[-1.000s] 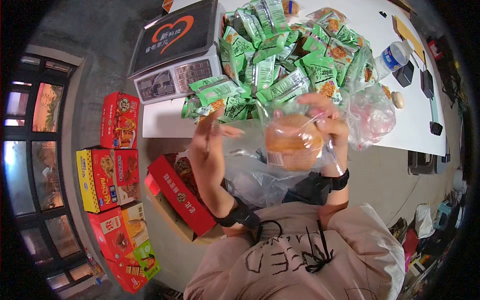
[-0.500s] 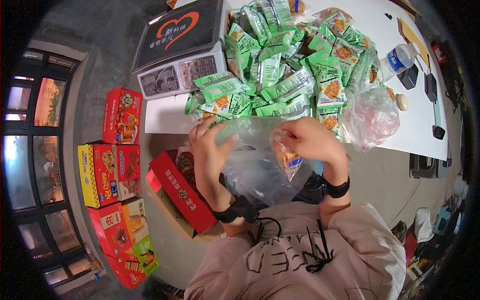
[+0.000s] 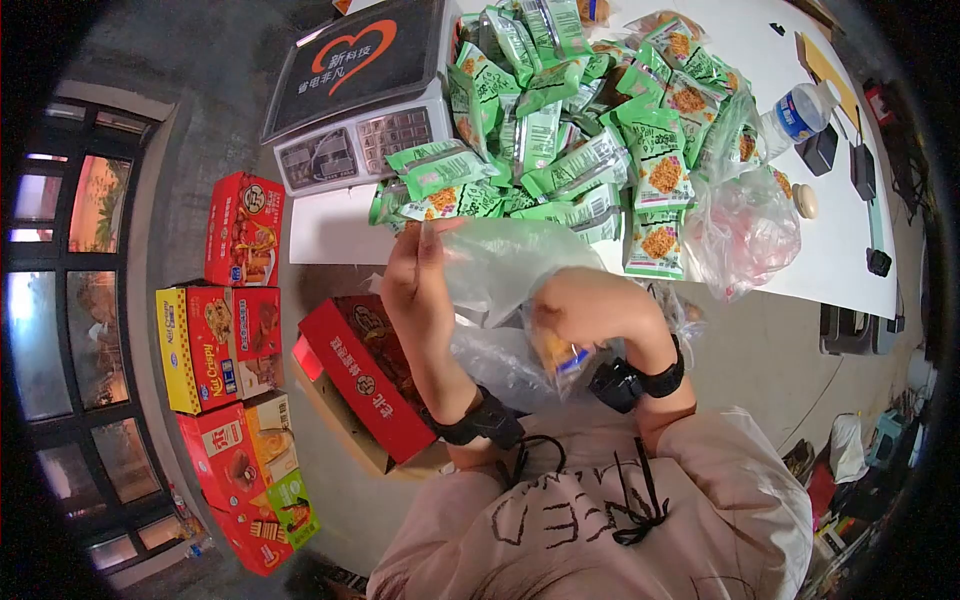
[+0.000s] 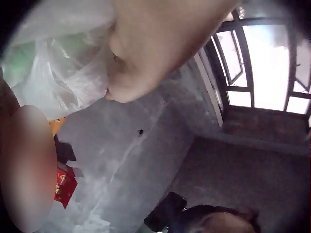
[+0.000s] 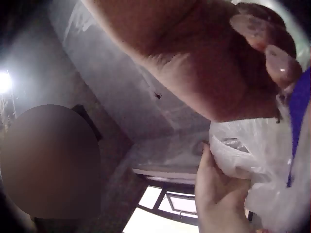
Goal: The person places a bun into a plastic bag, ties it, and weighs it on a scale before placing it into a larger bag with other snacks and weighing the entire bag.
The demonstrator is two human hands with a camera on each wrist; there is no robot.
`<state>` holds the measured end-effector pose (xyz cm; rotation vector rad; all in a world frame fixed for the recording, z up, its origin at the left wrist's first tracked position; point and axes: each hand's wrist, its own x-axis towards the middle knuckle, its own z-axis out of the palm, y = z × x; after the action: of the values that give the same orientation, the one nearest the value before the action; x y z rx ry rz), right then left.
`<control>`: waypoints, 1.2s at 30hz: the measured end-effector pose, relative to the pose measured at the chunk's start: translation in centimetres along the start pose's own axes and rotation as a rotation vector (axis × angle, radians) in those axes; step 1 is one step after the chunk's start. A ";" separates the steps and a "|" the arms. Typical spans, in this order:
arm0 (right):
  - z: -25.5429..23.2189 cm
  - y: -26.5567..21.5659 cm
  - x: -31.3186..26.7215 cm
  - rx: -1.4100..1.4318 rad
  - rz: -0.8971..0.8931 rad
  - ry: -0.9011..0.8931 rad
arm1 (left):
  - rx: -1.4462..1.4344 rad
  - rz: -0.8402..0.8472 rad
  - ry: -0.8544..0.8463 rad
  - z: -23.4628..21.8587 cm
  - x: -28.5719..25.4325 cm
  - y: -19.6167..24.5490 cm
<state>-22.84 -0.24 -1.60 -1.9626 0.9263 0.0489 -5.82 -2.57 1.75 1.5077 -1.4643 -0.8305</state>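
Here the left hand (image 3: 418,285) is raised in front of the chest, its fingers pinching the upper edge of a clear plastic bag (image 3: 505,262) and holding it up; the left wrist view shows the same hand (image 4: 160,43) bunching the thin film (image 4: 58,73) against its fingers. The right hand (image 3: 585,305) sits lower and just beside the left one, pushed down into the mouth of the bag, fingers curled around a wrapped bun (image 3: 558,352) whose orange top and blue label show through the plastic. In the right wrist view the right hand (image 5: 218,63) is clenched, with the blue of the wrapper (image 5: 299,116) at its fingertips and the bag (image 5: 262,170) hanging below, the left hand (image 5: 221,199) touching its side.

Beyond the hands, a heap of green snack packets (image 3: 570,130) covers the near part of a white table (image 3: 830,250), beside a grey scale (image 3: 350,95). A second clear bag (image 3: 740,230) lies just right of the heap, and a water bottle (image 3: 795,112) lies farther back. Red and yellow boxes (image 3: 230,330) lie on the floor to the left, and a red box (image 3: 365,375) stands tilted near the left forearm.
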 end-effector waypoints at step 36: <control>7.2 3.6 -3.4 -0.002 -0.011 0.021 | -0.189 -0.076 0.196 -2.3 1.4 -4.4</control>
<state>-25.23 6.24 -6.94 -1.9730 0.9288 0.0230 -1.76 -3.91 -1.16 1.4642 -1.1586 -0.8174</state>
